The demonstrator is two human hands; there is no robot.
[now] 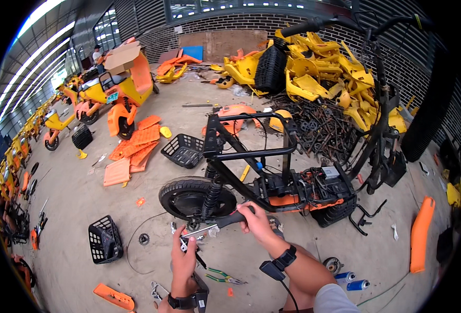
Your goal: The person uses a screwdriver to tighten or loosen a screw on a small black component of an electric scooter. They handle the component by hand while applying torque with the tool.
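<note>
Screwdriver-like tool (222, 223) at six o'clock in view, and the right hand (256, 223) had its fingers curled tight around the dark handle! Left hand (183, 261), at the shaft's tip, showed thumb and forefinger slightly parted; whether they gripped, I couldn't tell. Wheel (181, 195) stood at eleven from the tool, pliers (224, 277) at six.

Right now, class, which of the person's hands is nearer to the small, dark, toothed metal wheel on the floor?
Left. The left hand is right of the toothed wheel; the right hand, gripping a dark-handled tool, is farther right.
</note>
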